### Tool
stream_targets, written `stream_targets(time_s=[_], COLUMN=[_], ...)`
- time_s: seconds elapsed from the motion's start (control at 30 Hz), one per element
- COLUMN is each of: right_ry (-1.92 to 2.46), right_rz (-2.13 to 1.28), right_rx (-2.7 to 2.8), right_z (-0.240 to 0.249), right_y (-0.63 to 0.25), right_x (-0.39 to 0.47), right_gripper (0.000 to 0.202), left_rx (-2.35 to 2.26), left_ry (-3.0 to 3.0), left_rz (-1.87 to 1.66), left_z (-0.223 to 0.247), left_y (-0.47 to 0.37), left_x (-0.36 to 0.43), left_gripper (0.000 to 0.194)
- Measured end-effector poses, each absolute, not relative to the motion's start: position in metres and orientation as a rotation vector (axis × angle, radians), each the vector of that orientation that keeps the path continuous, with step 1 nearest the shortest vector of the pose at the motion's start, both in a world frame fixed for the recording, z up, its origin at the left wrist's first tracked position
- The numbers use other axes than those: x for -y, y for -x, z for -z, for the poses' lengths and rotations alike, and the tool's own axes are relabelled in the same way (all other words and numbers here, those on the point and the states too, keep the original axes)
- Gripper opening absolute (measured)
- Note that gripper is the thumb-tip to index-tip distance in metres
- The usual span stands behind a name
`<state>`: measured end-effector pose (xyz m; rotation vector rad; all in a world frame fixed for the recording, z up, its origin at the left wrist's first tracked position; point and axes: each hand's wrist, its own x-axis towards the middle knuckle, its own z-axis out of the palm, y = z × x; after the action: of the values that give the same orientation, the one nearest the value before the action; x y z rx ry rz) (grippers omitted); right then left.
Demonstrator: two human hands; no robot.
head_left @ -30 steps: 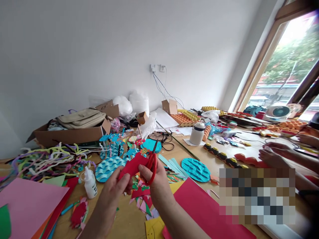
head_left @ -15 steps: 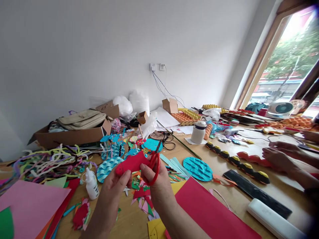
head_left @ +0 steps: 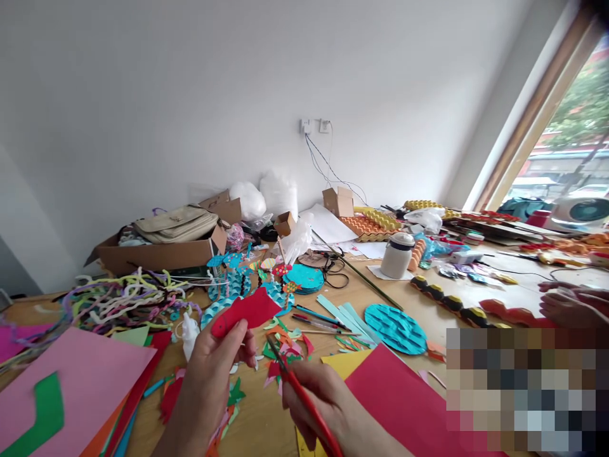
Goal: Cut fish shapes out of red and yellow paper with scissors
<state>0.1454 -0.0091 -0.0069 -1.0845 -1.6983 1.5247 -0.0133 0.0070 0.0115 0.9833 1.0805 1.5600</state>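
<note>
Clock centred on the gap between the hands, 12 toward the wall.

Nearest, 4 o'clock: right hand (head_left: 328,393), fingers curled round the red-handled scissors (head_left: 304,401), points toward 11. Blades are apart from any paper. Left hand (head_left: 221,365) at 9, thumb and fingers pinching the red paper cutout (head_left: 252,311), which is raised at 11 above the wooden surface (head_left: 264,419); rounded end left, forked end right, edge free of the fingers.

Handling, my judgement: best to keep the pinch on the body, well back from the line to be cut, and turn the paper rather than the scissors on curves. Short snips suit the fork; a light grip avoids creasing.

Red sheet (head_left: 394,393) at 3, overlapping yellow paper (head_left: 337,360). Mixed paper scraps (head_left: 292,346) at 1; pink sheet (head_left: 95,368) at 9.

Farther: white squeeze bottle (head_left: 189,330) at 10, behind the left hand; pencils (head_left: 323,319) toward 2; turquoise disc (head_left: 394,328) between 2 and 3; white jar (head_left: 396,257) at 2.

Lettering: none I can read anywhere; the bottle may carry a label, but it is too small and partly covered.
</note>
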Motion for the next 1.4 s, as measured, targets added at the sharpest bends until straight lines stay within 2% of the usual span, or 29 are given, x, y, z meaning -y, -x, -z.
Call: stream_targets(time_s=[0.3,1.4], right_ry=[1.227,1.196], right_rz=[-1.27,-1.216], right_rx=[1.918,2.018], right_z=[-0.009,-0.01], right_y=[-0.137,-0.146], right_x=[0.011,0.012], right_gripper=[0.023,0.028], left_rx=[-1.125,-1.021], left_ry=[-0.875,-0.912], left_rz=[-1.522,-1.415], left_z=[-0.015,-0.014], left_y=[0.009,0.008], left_x=[0.0,0.002], left_gripper=[0.014,0.012])
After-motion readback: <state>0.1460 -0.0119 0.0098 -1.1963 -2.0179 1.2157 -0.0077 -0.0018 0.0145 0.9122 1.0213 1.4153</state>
